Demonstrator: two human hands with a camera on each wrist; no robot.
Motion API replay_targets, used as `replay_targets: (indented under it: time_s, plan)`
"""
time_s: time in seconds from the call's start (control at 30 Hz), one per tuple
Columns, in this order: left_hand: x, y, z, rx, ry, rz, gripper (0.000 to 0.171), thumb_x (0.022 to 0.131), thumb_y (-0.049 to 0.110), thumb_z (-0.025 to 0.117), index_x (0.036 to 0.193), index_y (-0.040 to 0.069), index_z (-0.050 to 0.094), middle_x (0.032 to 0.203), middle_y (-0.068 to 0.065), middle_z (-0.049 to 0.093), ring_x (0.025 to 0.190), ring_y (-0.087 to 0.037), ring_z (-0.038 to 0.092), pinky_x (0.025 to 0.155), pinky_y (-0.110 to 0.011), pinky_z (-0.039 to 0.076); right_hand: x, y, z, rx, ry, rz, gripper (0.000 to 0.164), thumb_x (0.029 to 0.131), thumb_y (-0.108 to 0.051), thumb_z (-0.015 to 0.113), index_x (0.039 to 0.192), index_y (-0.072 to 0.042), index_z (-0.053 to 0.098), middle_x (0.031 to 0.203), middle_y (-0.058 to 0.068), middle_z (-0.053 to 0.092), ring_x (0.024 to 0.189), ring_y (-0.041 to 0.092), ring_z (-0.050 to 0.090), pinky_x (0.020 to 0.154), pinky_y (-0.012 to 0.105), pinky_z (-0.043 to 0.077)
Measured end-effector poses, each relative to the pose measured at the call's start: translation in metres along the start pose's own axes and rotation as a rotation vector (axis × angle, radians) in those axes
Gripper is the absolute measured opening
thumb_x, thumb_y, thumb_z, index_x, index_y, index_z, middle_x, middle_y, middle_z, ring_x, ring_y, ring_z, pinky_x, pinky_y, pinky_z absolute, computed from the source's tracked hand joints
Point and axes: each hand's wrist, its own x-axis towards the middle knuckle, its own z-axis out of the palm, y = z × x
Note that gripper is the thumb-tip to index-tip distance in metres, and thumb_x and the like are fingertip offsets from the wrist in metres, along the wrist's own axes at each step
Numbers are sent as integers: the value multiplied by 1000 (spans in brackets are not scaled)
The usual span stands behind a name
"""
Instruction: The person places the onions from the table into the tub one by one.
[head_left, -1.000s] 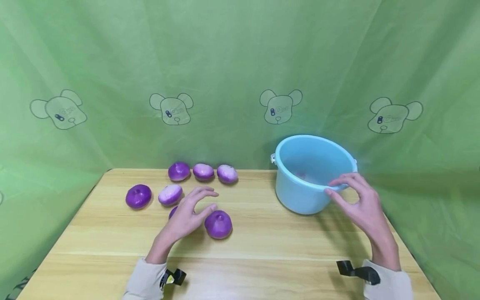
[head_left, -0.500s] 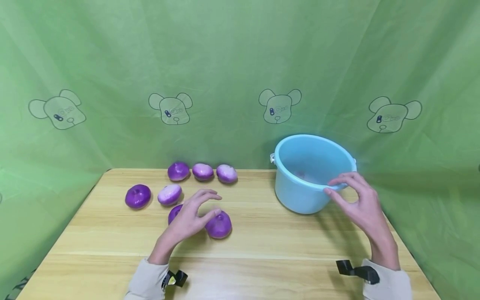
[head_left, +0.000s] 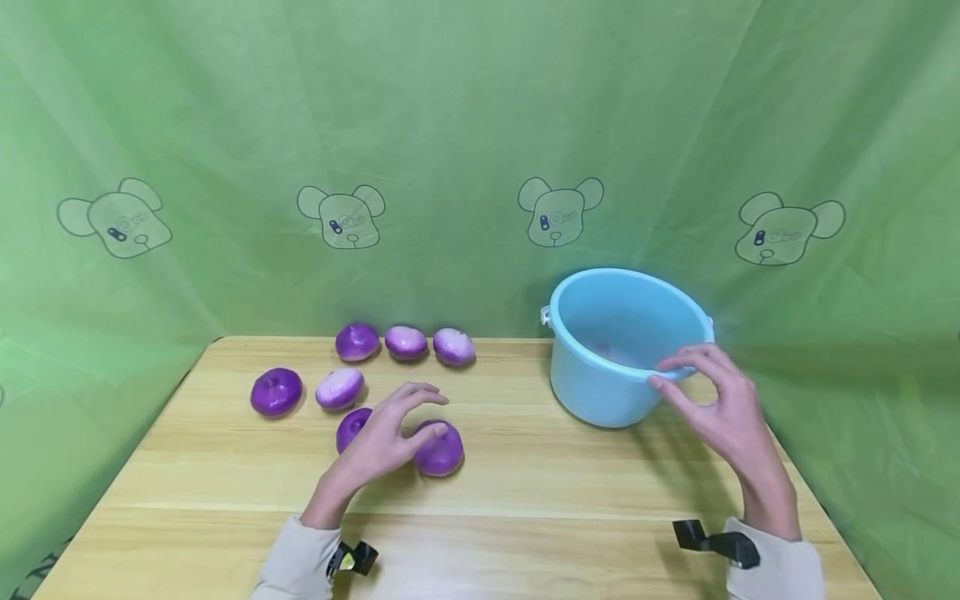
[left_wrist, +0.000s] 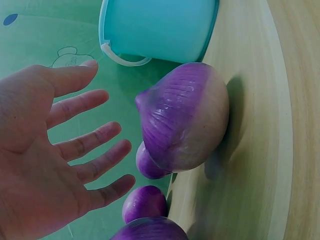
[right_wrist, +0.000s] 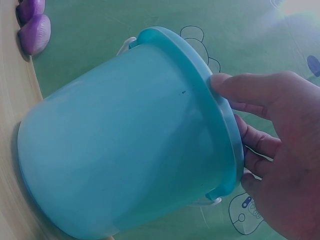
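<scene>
My left hand (head_left: 386,437) hovers over a purple onion (head_left: 440,454), thumb spread from the loosely bent fingers and holding nothing. In the left wrist view that onion (left_wrist: 185,117) stands just beyond the fingertips, its pointed top toward the palm. Partly hidden by the hand is another purple onion (head_left: 349,427). At the right, my right hand (head_left: 723,408) grips the near rim of a light blue bucket (head_left: 603,396), thumb outside and fingers over the edge. The right wrist view shows the bucket (right_wrist: 125,135) upright on the table with that hand (right_wrist: 285,140) at its rim.
Farther back lie a dark purple onion (head_left: 277,392), a paler onion (head_left: 340,389), and a row of three onions, including one (head_left: 453,347) at the table's back edge. A green curtain (head_left: 450,167) hangs behind the wooden table (head_left: 525,517). Something small and reddish shows inside the bucket.
My left hand has shifted slightly right over the near onion, uncovering more of the onion to its left. The right hand stays on the bucket's rim; bucket and onions have not moved.
</scene>
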Motion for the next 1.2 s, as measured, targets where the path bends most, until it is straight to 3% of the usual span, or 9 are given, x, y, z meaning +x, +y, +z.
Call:
replay_targets:
  time_s: [0.07, 0.3, 0.73, 0.8, 1.2]
  plan:
    - [0, 0, 1, 4, -9, -2, 36, 95, 26, 75, 128, 13, 67, 137, -6, 61, 130, -26, 55, 110, -52, 45, 0, 0, 0, -1, 0, 1, 17, 87, -9, 83, 103, -10, 75, 116, 1, 62, 113, 4, 48, 108, 39, 33]
    - [0, 0, 3, 3, -39, -3, 39, 95, 29, 75, 129, 11, 67, 137, -8, 60, 130, -27, 55, 111, -52, 45, 1, -1, 0, -11, 6, -3, 17, 87, -10, 83, 102, -11, 75, 115, -1, 62, 112, 4, 49, 102, 20, 32]
    - [-1, -4, 8, 7, -72, -22, 40, 96, 32, 74, 129, 12, 66, 138, -11, 60, 131, -29, 55, 111, -54, 44, 1, -1, -1, -12, 10, -10, 17, 86, -9, 83, 101, -11, 75, 115, 0, 62, 112, 3, 49, 101, 18, 31]
    - [-1, -4, 8, 2, -78, -20, 40, 96, 32, 74, 129, 11, 66, 138, -13, 60, 131, -30, 55, 111, -54, 44, 0, -1, -1, -13, 10, -9, 17, 86, -9, 83, 101, -10, 75, 115, 0, 62, 112, 3, 49, 102, 19, 32]
    - [-2, -5, 11, 6, -112, -19, 43, 95, 31, 75, 130, 8, 66, 138, -12, 60, 129, -30, 55, 111, -53, 44, 1, 0, -1, 15, 0, 0, 17, 87, -9, 83, 102, -9, 74, 115, 2, 61, 112, 3, 48, 110, 57, 33]
